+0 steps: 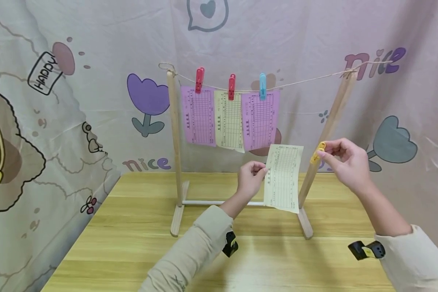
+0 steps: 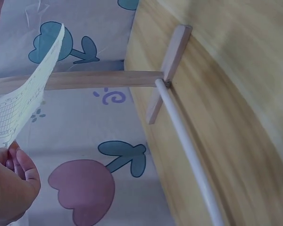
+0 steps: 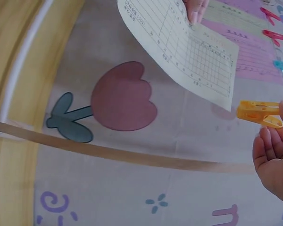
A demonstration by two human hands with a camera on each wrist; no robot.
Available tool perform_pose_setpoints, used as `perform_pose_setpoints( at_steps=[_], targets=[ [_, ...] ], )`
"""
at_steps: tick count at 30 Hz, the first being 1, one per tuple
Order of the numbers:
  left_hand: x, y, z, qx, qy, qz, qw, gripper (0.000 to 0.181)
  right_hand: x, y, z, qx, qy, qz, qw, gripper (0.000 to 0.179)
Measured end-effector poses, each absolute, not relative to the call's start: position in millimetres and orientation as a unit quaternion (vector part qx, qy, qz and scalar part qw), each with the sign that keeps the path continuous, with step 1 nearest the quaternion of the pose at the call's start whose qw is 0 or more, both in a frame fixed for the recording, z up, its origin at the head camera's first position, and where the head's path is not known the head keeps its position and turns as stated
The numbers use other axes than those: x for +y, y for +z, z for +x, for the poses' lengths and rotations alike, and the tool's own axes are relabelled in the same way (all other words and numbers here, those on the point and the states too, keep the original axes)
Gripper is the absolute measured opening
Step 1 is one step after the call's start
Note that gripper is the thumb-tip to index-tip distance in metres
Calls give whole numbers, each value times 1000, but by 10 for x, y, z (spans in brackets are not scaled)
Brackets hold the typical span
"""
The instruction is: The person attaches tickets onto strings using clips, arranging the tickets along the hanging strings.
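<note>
My left hand pinches the left edge of a pale yellow printed form, which hangs upright in front of the rack and bends slightly. Between thumb and fingers of my right hand is a yellow clothespin, held just right of the paper and apart from it. In the right wrist view the clothespin points toward the paper's corner. Above, a string carries a pink form, a yellow form and another pink form, clipped by two red clothespins and a blue clothespin.
The string is tied between a left wooden post and a right wooden post. A white rod joins their feet low over the wooden table. Behind hangs a patterned cloth.
</note>
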State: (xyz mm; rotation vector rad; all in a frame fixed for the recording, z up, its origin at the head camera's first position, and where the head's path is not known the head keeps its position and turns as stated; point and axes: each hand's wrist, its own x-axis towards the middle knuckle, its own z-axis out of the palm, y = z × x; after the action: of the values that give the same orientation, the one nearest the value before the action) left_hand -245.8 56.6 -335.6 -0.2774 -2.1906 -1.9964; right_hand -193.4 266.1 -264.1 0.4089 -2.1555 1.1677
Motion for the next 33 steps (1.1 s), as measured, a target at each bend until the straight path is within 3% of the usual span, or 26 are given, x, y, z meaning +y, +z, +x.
perform_pose_setpoints(
  at_steps=[33],
  targets=[
    [682,-2781,-2566,-695,-707,-91,97,10,2318,-1726,-2157,-752,546,165,332,16]
  ],
)
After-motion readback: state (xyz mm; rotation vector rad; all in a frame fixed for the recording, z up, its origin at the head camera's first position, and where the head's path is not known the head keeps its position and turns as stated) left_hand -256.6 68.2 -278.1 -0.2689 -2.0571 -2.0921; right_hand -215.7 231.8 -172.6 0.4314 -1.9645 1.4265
